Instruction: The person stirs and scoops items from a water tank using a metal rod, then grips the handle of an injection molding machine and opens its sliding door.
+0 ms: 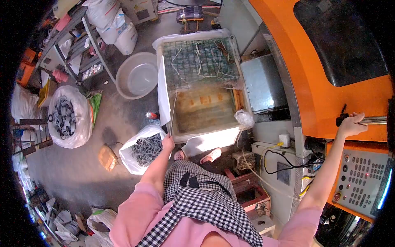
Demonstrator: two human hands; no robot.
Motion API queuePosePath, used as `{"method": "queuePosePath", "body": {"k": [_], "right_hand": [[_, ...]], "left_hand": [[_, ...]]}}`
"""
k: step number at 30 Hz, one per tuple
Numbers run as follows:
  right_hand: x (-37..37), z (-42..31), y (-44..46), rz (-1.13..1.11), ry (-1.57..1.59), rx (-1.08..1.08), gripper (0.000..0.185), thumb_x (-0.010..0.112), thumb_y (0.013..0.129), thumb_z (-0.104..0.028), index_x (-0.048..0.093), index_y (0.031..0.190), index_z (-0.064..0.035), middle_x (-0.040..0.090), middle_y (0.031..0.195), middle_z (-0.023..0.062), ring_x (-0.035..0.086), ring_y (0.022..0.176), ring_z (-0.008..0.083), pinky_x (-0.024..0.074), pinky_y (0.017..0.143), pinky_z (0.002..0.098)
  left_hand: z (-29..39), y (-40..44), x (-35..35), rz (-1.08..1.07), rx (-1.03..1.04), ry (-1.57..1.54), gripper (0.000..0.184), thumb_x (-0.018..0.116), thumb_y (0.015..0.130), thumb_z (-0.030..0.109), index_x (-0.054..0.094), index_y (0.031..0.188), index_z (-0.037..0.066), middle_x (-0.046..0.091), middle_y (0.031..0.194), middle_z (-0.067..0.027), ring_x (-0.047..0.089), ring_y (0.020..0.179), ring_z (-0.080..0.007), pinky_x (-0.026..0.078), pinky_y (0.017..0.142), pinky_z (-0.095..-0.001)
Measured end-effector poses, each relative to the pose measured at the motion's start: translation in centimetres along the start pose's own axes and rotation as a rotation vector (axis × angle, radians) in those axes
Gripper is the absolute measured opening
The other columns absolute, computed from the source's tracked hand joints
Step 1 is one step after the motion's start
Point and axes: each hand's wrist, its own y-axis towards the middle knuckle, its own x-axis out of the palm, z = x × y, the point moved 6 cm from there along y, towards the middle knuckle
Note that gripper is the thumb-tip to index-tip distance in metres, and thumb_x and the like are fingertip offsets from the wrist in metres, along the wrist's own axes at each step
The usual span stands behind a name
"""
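My left hand [168,143] is closed around the lower end of a thin rod [173,110]. The rod points up along the near left side of a pale tank [163,82], over its brownish water [203,109]. Far to the right, my right hand [352,125] is wrapped round a metal bar handle [374,120] on the orange machine [304,78]. A black knob [340,120] shows just left of that hand. Green netting [193,61] with pale strands covers the tank's far half.
Below my left hand stands a white bag of grey plastic pieces [144,151], beside a red can [151,115]. A round tub [137,76] and another bag of grey parts [66,119] are further left. A control panel [362,177] sits under my right arm, with cables [288,166] nearby.
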Motion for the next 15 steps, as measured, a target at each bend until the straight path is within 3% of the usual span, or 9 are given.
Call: {"method": "queuePosePath", "body": {"k": [9, 14, 15], "right_hand": [[0.0, 0.6, 0.3, 0.017, -0.045, -0.019, 0.037, 0.044, 0.086, -0.028, 0.03, 0.091, 0.0063, 0.051, 0.071, 0.0136, 0.053, 0.059, 0.0184, 0.0449, 0.048, 0.026], [0.0, 0.2, 0.1, -0.004, -0.006, 0.015, 0.038, 0.044, 0.086, -0.028, 0.03, 0.094, 0.0074, 0.05, 0.072, 0.0136, 0.052, 0.059, 0.0182, 0.044, 0.048, 0.0268], [0.0, 0.4, 0.1, 0.004, 0.021, 0.011, 0.04, 0.044, 0.086, -0.028, 0.03, 0.096, 0.0078, 0.05, 0.073, 0.0136, 0.052, 0.059, 0.0182, 0.0439, 0.048, 0.0269]], "left_hand": [[2.1, 3.5, 0.5, 0.024, -0.055, -0.194, 0.028, 0.046, 0.077, 0.023, 0.054, 0.096, 0.004, 0.056, 0.083, -0.0233, 0.053, 0.08, -0.0384, 0.041, 0.071, -0.045], [-0.3, -3.1, -0.4, -0.029, 0.063, -0.025, 0.03, 0.042, 0.079, 0.02, 0.049, 0.105, 0.006, 0.055, 0.085, -0.024, 0.052, 0.082, -0.04, 0.04, 0.071, -0.0456], [1.3, -5.8, -3.1, -0.126, -0.053, -0.067, 0.031, 0.041, 0.08, 0.02, 0.047, 0.107, 0.005, 0.055, 0.087, -0.0237, 0.052, 0.082, -0.0398, 0.04, 0.072, -0.0456]]}}
